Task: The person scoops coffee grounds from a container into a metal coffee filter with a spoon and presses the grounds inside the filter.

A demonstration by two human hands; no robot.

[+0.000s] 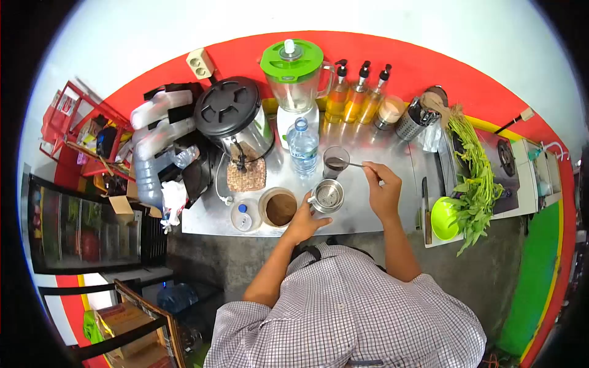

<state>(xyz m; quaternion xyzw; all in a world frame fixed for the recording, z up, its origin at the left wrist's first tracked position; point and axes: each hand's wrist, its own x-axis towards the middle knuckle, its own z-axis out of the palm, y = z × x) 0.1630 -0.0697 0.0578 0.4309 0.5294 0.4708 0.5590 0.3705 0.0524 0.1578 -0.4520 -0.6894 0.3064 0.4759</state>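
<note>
Spoon [356,164] pinched in right grip [384,187], long axis pointing 9 o'clock at glass [335,153]; left grip [304,222], farther, holds cup [327,196] at glass's 6 o'clock.

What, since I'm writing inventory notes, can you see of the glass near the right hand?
The glass is clear and open-topped, holding something dark brown; liquid or powder, I cannot tell. It stands upright on the metal-looking counter, just right of the water bottle. A thin utensil held by the right hand reaches into it.
</note>
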